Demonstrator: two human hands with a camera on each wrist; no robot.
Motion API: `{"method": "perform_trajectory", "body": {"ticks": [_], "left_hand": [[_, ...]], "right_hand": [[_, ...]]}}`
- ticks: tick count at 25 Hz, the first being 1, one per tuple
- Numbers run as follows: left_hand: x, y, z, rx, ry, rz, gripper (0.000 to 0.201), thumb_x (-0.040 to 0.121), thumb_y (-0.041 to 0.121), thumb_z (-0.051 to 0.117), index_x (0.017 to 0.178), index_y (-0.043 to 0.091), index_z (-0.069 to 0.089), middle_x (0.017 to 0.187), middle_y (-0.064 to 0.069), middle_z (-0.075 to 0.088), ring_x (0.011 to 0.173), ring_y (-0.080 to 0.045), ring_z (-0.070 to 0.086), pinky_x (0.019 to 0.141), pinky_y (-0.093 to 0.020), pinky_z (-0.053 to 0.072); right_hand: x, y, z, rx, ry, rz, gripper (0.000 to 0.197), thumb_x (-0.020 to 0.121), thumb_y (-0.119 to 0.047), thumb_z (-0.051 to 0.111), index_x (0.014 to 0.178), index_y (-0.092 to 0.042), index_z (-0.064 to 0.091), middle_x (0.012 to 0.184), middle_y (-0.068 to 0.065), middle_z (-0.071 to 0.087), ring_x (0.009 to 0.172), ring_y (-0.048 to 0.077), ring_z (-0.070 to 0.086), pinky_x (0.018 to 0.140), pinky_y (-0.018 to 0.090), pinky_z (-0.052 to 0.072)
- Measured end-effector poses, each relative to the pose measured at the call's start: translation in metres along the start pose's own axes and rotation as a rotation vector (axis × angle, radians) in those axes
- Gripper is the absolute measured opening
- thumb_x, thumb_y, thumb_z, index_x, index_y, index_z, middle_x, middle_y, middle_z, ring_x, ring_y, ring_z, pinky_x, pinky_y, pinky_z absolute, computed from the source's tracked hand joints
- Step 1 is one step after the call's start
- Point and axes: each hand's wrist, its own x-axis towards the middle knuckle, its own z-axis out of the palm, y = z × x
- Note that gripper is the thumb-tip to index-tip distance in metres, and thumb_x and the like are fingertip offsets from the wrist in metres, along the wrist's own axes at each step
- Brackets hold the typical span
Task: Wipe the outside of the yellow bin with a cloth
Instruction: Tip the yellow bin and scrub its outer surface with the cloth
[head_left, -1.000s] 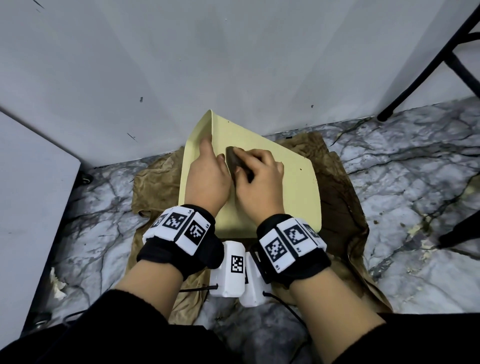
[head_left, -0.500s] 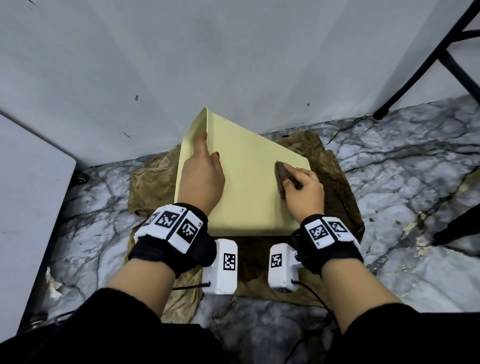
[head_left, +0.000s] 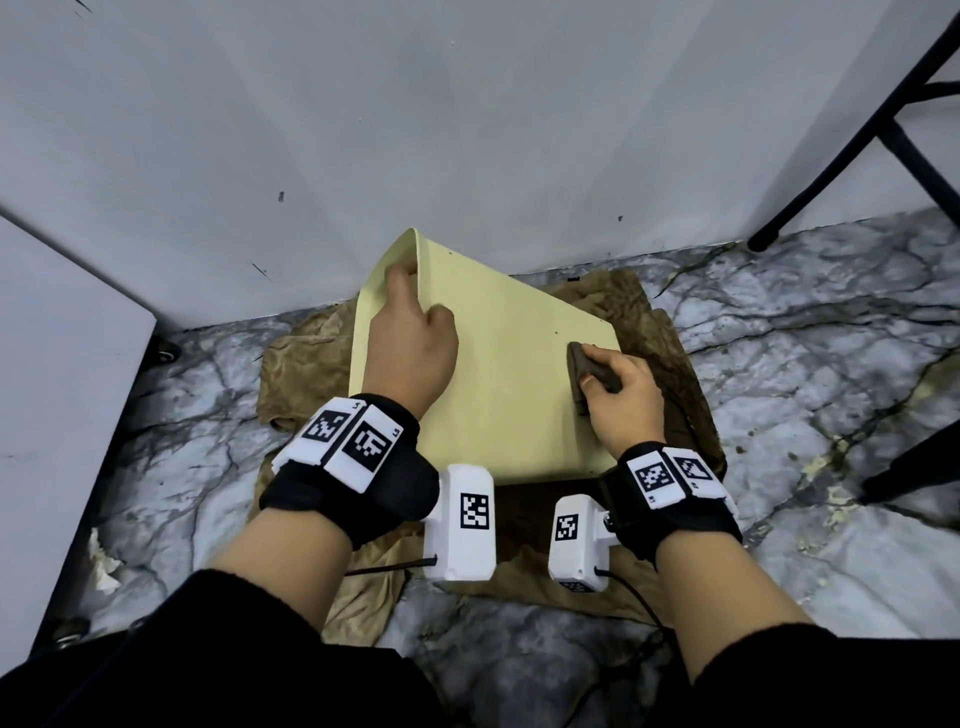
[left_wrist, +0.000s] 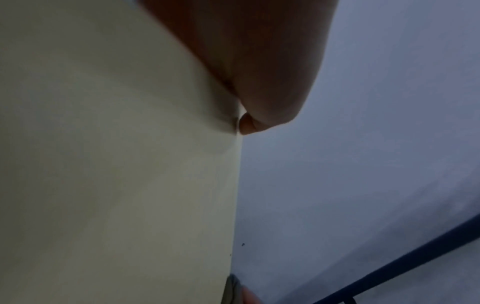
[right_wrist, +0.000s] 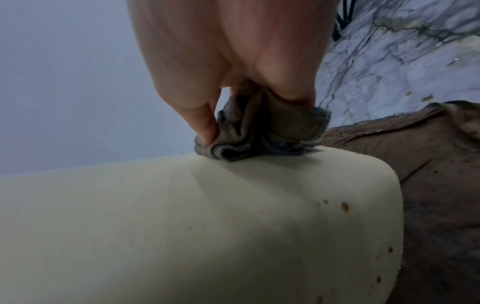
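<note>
The yellow bin lies tipped on a brown sheet, one broad outer face up. My left hand rests on its left part, the index finger reaching the far corner and fingers curled over the left edge. In the left wrist view the palm lies against the bin, a fingertip showing past the edge. My right hand grips a bunched grey cloth and presses it on the face near the far right corner. The right wrist view shows the cloth pinched on the bin, with brown spots at the rounded corner.
A crumpled brown sheet covers the marble floor under the bin. A white wall stands just behind it. A white panel is at the left. Black frame legs stand at the right.
My right hand has carried the cloth from the middle of the face, beside the left hand, out to the right edge. My left hand has slid up toward the far left corner.
</note>
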Motion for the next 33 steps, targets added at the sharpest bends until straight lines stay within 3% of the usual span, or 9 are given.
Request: {"method": "perform_trajectory", "body": {"ticks": [6, 8, 11, 14, 17, 21, 25, 28, 33], "left_hand": [[-0.005, 0.000, 0.005, -0.140, 0.107, 0.042, 0.037, 0.095, 0.013, 0.035, 0.132, 0.017, 0.037, 0.084, 0.015, 0.053, 0.073, -0.004, 0.052, 0.071, -0.023, 0.037], [-0.006, 0.001, 0.007, -0.177, 0.102, 0.084, 0.037, 0.094, 0.015, 0.036, 0.131, 0.021, 0.038, 0.080, 0.019, 0.053, 0.075, -0.014, 0.056, 0.077, -0.033, 0.045], [-0.010, 0.002, 0.010, -0.152, 0.110, 0.188, 0.037, 0.093, 0.015, 0.038, 0.130, 0.022, 0.039, 0.080, 0.023, 0.052, 0.078, -0.024, 0.059, 0.076, -0.035, 0.049], [-0.007, -0.003, 0.010, -0.121, 0.132, 0.232, 0.039, 0.092, 0.013, 0.040, 0.131, 0.019, 0.040, 0.093, 0.025, 0.050, 0.077, -0.004, 0.058, 0.076, -0.011, 0.044], [-0.005, -0.004, 0.009, -0.075, 0.130, 0.253, 0.041, 0.091, 0.009, 0.044, 0.131, 0.017, 0.040, 0.094, 0.020, 0.048, 0.092, -0.010, 0.049, 0.067, 0.006, 0.031], [-0.001, -0.005, 0.008, -0.045, 0.129, 0.262, 0.042, 0.090, 0.011, 0.045, 0.131, 0.018, 0.040, 0.097, 0.010, 0.053, 0.080, -0.006, 0.049, 0.064, -0.005, 0.035], [0.000, -0.009, 0.009, -0.027, 0.101, 0.257, 0.042, 0.091, 0.013, 0.045, 0.132, 0.024, 0.039, 0.088, 0.006, 0.052, 0.064, 0.015, 0.047, 0.062, 0.003, 0.034], [0.001, -0.011, 0.007, -0.029, 0.105, 0.262, 0.042, 0.091, 0.013, 0.044, 0.132, 0.024, 0.039, 0.086, 0.003, 0.054, 0.066, 0.020, 0.046, 0.062, 0.002, 0.034], [0.000, -0.011, 0.005, -0.001, 0.125, 0.243, 0.041, 0.092, 0.011, 0.044, 0.132, 0.020, 0.039, 0.076, 0.020, 0.046, 0.065, 0.025, 0.045, 0.060, 0.007, 0.032]], "right_hand": [[-0.008, -0.023, 0.000, 0.024, -0.062, -0.047, 0.032, 0.084, -0.010, 0.057, 0.114, -0.020, 0.061, 0.124, 0.006, 0.053, 0.117, 0.026, 0.047, 0.102, 0.025, 0.034], [-0.010, -0.045, 0.002, 0.074, -0.072, -0.117, 0.033, 0.083, -0.008, 0.057, 0.114, -0.018, 0.061, 0.122, 0.007, 0.054, 0.114, 0.020, 0.049, 0.100, 0.018, 0.032], [-0.021, -0.082, 0.013, 0.146, -0.055, -0.267, 0.034, 0.081, -0.008, 0.059, 0.113, -0.019, 0.062, 0.116, 0.007, 0.055, 0.112, 0.025, 0.051, 0.106, 0.033, 0.035], [-0.034, -0.101, 0.025, 0.152, -0.067, -0.395, 0.036, 0.080, -0.008, 0.059, 0.113, -0.022, 0.062, 0.111, 0.005, 0.056, 0.105, 0.026, 0.050, 0.100, 0.030, 0.036], [-0.032, -0.100, 0.027, 0.183, -0.060, -0.429, 0.036, 0.080, -0.009, 0.060, 0.112, -0.023, 0.063, 0.104, -0.003, 0.054, 0.105, 0.028, 0.051, 0.098, 0.032, 0.040], [-0.010, -0.077, 0.018, 0.134, -0.031, -0.359, 0.035, 0.080, -0.010, 0.061, 0.112, -0.024, 0.063, 0.108, 0.001, 0.057, 0.108, 0.024, 0.052, 0.103, 0.032, 0.039], [0.012, -0.043, -0.002, 0.098, 0.017, -0.196, 0.033, 0.083, -0.008, 0.059, 0.115, -0.017, 0.061, 0.120, 0.009, 0.055, 0.100, 0.009, 0.047, 0.079, -0.008, 0.027], [0.023, -0.019, -0.011, 0.066, 0.044, -0.097, 0.034, 0.085, -0.009, 0.058, 0.118, -0.015, 0.059, 0.124, 0.010, 0.055, 0.108, 0.017, 0.051, 0.079, 0.000, 0.027], [0.028, 0.005, -0.019, 0.045, 0.035, 0.066, 0.035, 0.088, -0.013, 0.054, 0.122, -0.019, 0.055, 0.134, 0.009, 0.051, 0.121, 0.022, 0.048, 0.092, 0.012, 0.027]]}}
